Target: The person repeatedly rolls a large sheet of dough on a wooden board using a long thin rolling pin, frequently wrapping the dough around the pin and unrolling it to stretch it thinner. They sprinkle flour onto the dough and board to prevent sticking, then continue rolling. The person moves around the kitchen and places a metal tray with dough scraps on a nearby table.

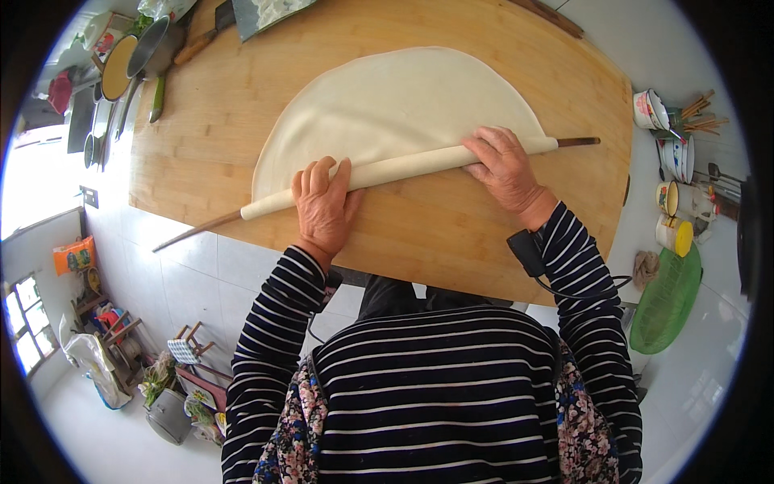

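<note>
A large thin sheet of dough point(399, 91) lies on a wooden board point(199, 121), its near edge wound around a long wooden rolling pin point(577, 141). Both dark ends of the pin stick out of the dough roll point(411, 167); the left end passes beyond the board's near edge. My left hand point(323, 202) rests over the roll left of its middle, fingers across the top. Farther right, my right hand point(503, 172) curls over the same roll. The far part of the sheet spreads flat in a half-round, with soft creases near the roll.
At the back left are a saucepan point(151, 48), a green-handled tool point(158, 100) and a tray of flour point(272, 12). Enamel cups point(667, 198) and a green mesh cover point(668, 302) stand to the right. A small stool point(188, 348) is on the floor at left.
</note>
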`<control>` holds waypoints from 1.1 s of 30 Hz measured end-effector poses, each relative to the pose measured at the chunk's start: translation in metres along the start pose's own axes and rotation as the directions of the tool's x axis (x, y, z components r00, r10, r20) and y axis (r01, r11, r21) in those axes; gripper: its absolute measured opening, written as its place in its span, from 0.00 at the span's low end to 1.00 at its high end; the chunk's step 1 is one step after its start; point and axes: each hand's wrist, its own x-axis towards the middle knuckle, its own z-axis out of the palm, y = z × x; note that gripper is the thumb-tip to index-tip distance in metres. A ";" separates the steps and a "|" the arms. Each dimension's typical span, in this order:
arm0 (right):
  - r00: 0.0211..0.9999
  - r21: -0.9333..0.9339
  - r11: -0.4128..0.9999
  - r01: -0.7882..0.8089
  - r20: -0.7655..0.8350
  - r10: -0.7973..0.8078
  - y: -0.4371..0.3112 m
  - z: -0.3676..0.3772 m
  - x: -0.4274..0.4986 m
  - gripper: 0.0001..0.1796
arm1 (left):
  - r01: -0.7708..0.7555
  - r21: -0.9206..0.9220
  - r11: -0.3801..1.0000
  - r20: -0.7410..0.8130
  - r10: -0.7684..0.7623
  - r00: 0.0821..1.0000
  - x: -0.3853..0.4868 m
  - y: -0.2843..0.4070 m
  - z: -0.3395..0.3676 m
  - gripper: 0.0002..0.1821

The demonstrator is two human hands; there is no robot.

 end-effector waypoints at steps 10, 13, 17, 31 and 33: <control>0.985 -0.166 0.980 -0.108 0.117 0.128 -0.032 -0.037 -0.113 0.29 | -0.270 0.033 0.962 0.173 0.261 0.950 -0.028 0.043 0.005 0.33; 0.950 -0.247 0.933 -0.262 0.106 0.295 -0.014 -0.039 -0.055 0.30 | -0.170 0.144 0.975 0.273 0.126 0.954 0.029 0.049 0.005 0.41; 0.883 -0.252 0.859 -0.446 0.034 0.469 -0.010 -0.022 0.027 0.32 | 0.013 0.309 0.951 0.163 -0.066 0.984 0.102 0.079 0.022 0.35; 0.875 -0.144 0.872 -0.467 0.064 0.479 0.025 -0.027 0.029 0.26 | 0.018 0.353 0.935 0.236 -0.108 0.966 0.117 0.041 0.034 0.32; 0.844 -0.113 0.837 -0.536 -0.096 0.527 0.030 -0.049 -0.012 0.29 | 0.141 0.407 0.903 0.210 -0.243 0.947 0.092 0.015 0.002 0.36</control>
